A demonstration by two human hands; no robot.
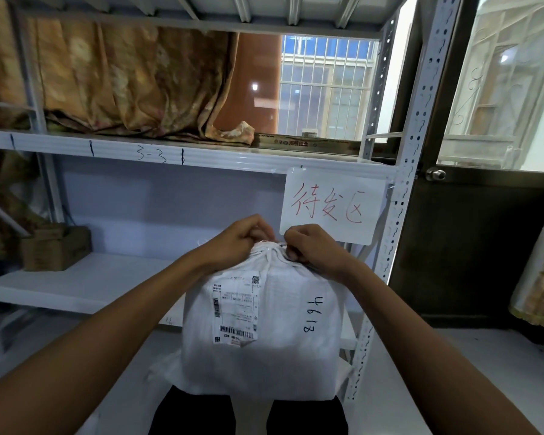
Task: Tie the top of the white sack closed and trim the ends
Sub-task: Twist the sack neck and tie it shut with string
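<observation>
White sack [264, 324] upright, cord [272, 253] round its gathered neck — left hand [239, 243], right hand [314, 246] each pinching cord

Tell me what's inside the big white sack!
Its contents are hidden: the white sack is opaque and its top is bunched together, where the left hand and right hand grip a white cord. Only the outside shows: a shipping label and handwritten numbers.

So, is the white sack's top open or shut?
Shut: cord cinches the white sack at its neck; left hand and right hand pinch there. Knot finished: cannot tell.
</observation>
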